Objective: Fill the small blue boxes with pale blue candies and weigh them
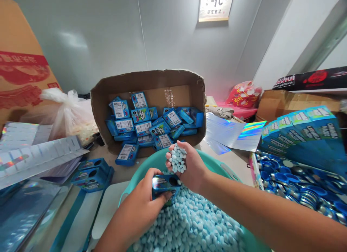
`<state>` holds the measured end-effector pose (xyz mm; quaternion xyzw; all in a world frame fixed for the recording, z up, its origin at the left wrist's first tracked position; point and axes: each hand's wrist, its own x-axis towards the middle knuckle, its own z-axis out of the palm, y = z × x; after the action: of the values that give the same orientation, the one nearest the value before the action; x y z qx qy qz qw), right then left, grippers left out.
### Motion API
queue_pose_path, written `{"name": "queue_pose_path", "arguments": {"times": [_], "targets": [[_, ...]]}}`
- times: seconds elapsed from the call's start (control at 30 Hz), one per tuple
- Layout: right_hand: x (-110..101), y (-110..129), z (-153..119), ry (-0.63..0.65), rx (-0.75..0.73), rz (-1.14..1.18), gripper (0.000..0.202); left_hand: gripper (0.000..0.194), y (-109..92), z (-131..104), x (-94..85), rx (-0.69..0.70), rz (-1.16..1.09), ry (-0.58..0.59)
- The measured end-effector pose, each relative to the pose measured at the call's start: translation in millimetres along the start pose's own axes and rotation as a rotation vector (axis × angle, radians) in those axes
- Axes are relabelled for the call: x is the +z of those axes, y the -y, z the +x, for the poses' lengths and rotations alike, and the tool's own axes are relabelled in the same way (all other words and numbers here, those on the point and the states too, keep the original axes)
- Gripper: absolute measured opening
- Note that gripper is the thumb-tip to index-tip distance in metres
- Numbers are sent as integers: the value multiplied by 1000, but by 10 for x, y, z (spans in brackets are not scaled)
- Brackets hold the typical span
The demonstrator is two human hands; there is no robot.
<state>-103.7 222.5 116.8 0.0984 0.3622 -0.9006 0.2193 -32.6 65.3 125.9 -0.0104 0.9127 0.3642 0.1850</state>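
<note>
A small blue candy box point(162, 183) with a round hole in its top is gripped by my left hand point(148, 194), over a large teal basin point(146, 161). Pale blue candies point(195, 216) fill much of that basin. My right hand point(191, 163) is cupped, palm up, around a heap of the same candies point(177, 158). Its lower edge is close beside the hole of the box, where a candy or two show. Whether the hand touches the box I cannot tell.
Behind the basin, a cardboard carton point(148, 78) on its side holds several blue boxes point(141, 114). Blue-rimmed metal lids point(292, 183) fill a tray at right, beside stacked candy boxes point(303, 132). Boxes with holes point(93, 174) and a white plastic bag point(67, 107) are at left.
</note>
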Motion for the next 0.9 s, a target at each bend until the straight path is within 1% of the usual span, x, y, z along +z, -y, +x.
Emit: {"name": "queue_pose_path", "arguments": {"times": [0.1, 0.23, 0.33, 0.5, 0.67, 0.8, 0.9], "targets": [[-5, 1, 4, -8, 6, 3, 28, 39, 35, 20, 17, -7, 7, -11], [-12, -8, 13, -5, -3, 1, 28, 38, 83, 48, 52, 57, -13, -36], [-10, -12, 14, -5, -11, 6, 27, 39, 82, 55, 57, 70, 24, -48], [9, -19, -8, -35, -43, 38, 28, 38, 77, 66, 53, 137, 26, -35], [1, -49, -18, 6, -62, 43, 27, 52, 94, 65, 78, 165, 134, -37], [-8, -46, -15, 7, -49, 49, 25, 50, 87, 55, 88, 146, 152, -32], [-4, -36, -19, 1, -50, 51, 26, 56, 97, 57, 89, 134, 155, -36]]}}
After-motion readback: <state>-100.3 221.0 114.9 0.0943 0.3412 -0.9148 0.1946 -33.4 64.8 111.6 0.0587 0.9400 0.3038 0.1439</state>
